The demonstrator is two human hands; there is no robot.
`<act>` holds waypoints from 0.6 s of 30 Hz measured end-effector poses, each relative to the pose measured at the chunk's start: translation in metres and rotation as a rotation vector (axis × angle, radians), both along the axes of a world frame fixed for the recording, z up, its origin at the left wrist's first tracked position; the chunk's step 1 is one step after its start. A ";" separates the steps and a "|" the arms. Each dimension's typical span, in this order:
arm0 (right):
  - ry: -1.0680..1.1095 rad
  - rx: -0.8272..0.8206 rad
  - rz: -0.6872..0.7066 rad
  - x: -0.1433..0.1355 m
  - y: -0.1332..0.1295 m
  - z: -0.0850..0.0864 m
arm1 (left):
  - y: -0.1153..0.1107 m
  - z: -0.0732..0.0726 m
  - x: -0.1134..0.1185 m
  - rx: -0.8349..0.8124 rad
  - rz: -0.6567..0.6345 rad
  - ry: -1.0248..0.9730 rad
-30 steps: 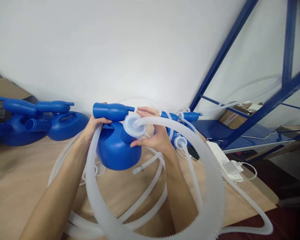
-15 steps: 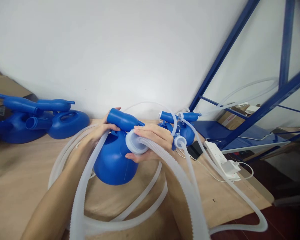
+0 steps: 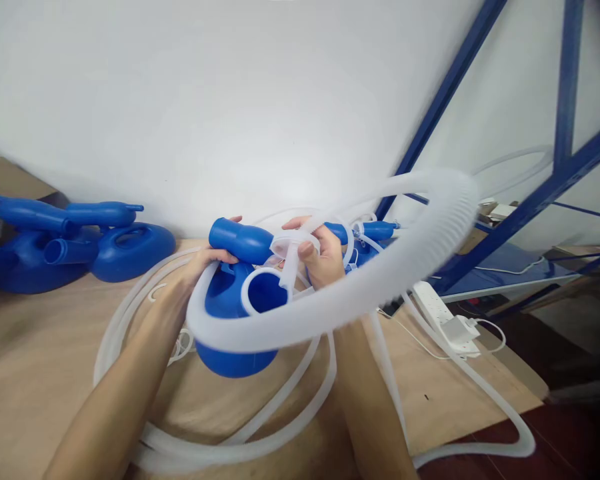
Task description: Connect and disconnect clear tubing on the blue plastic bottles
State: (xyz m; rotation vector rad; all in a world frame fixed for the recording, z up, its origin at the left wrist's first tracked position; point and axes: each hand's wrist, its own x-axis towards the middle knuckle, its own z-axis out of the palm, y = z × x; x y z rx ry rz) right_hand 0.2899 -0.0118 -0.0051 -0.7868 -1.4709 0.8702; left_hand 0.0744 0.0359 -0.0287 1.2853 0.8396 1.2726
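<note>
A blue urinal bottle (image 3: 237,363) stands on the table, its round mouth uncovered and facing me, with a white ring round the rim. On its top lies a blue tube-shaped piece (image 3: 243,241). My left hand (image 3: 211,261) is closed round this piece at the bottle's upper left, with the thumb in front and fingers behind. Just above and right of the mouth, my right hand (image 3: 325,253) grips a whitish cap (image 3: 295,243), tilted and apart from the bottle. A translucent ribbed hose (image 3: 340,297) loops in front of both hands and partly hides the bottle.
More blue bottles (image 3: 133,257) with tube pieces stand at the left. Behind my right hand is another blue set with hoses. A white power strip (image 3: 445,320) lies at the right, near a blue metal rack (image 3: 445,100). Coiled hose (image 3: 215,453) lies across the table.
My right hand has lifted the cap off the bottle's mouth and turned it up and right. The hose has swung up across the view. My left hand keeps its place.
</note>
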 end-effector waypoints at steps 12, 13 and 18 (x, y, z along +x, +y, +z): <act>-0.211 -0.055 0.920 0.025 0.032 -0.022 | 0.009 -0.003 -0.004 0.011 -0.107 0.002; -0.218 -0.060 0.898 0.024 0.032 -0.023 | 0.007 -0.002 -0.004 0.010 -0.120 0.010; -0.273 0.006 0.784 0.018 0.023 -0.016 | 0.006 -0.002 -0.004 0.019 -0.115 0.020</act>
